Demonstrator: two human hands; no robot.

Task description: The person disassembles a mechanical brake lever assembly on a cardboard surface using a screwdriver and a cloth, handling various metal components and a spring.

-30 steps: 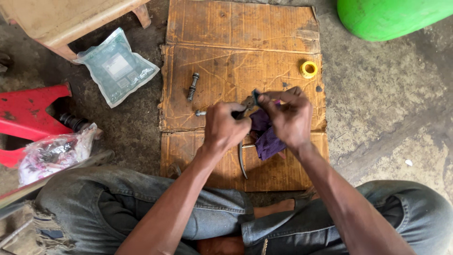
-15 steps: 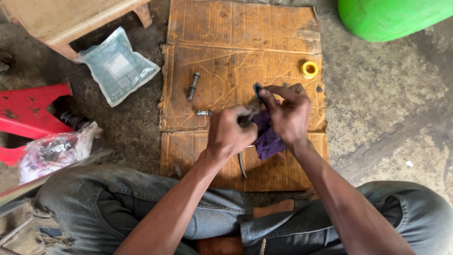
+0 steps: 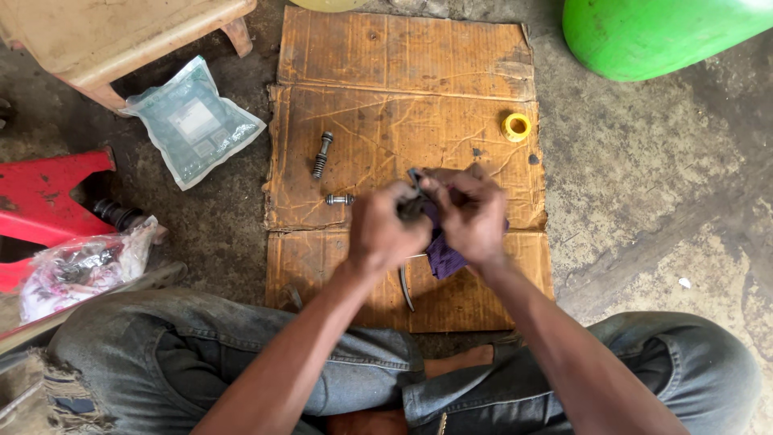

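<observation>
Both hands clamped together on small dark metal part (image 3: 413,203) wrapped in purple rag (image 3: 443,254), over cardboard (image 3: 403,64) centre. Part looks stiff, greasy; rag soft. Grip through rag.

Floor (image 3: 644,201): rough grey concrete, stained and cracked, dirt darker toward the left. Flattened brown cardboard (image 3: 403,89) lies on it, creased in panels, scuffed and oil-marked. Upper left: corner of a worn wooden stool (image 3: 105,40), one leg resting on the floor. Upper right: large green drum (image 3: 652,36), lying near the cardboard. Left edge: red metal stand (image 3: 40,197). Light is even daylight, shadows soft.
</observation>
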